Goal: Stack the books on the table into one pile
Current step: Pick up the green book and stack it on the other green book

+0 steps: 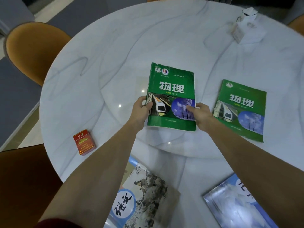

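Both hands grip the green book in the middle of the table: the left hand at its left edge, the right hand at its right. Keep it flat, then lay it squarely on another book, edges matching.

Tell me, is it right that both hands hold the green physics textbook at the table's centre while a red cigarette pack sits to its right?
Not quite: the head view shows the red cigarette pack left of the green physics textbook, which the left hand and right hand hold.
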The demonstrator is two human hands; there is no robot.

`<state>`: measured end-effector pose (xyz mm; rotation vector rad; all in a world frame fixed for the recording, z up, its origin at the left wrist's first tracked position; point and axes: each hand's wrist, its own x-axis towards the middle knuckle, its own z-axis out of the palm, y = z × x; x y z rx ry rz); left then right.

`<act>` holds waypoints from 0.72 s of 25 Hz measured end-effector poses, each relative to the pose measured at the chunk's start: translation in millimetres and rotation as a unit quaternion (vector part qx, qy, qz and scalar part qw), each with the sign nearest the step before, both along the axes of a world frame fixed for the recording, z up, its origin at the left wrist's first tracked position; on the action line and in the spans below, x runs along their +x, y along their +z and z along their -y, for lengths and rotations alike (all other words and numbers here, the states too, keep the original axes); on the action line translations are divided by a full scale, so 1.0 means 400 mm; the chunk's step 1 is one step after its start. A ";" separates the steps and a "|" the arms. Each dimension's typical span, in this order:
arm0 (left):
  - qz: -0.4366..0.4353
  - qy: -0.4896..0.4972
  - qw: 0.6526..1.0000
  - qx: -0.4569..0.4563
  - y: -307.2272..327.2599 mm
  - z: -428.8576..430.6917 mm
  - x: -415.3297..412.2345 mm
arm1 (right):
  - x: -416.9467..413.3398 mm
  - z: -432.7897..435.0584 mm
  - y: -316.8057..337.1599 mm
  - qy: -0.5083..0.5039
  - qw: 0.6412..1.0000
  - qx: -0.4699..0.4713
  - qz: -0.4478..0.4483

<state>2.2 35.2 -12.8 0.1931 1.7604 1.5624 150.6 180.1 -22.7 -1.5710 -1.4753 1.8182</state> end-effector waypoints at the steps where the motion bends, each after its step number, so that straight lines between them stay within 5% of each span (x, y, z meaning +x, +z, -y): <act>1: 0.000 -0.010 1.000 -0.003 -0.001 -0.015 0.009 | 0.014 -0.007 0.002 -0.010 1.000 0.003 0.004; 10: -0.086 -0.029 0.988 -0.127 -0.103 -0.074 0.096 | 0.050 -0.023 -0.071 0.006 0.973 0.126 0.195; 15: -0.262 -0.112 0.916 -0.282 -0.078 -0.085 0.097 | 0.044 -0.026 -0.047 0.054 0.941 0.164 0.293; 18: -0.316 -0.162 0.886 -0.298 -0.030 -0.093 0.079 | 0.059 -0.030 -0.010 0.110 0.925 0.178 0.319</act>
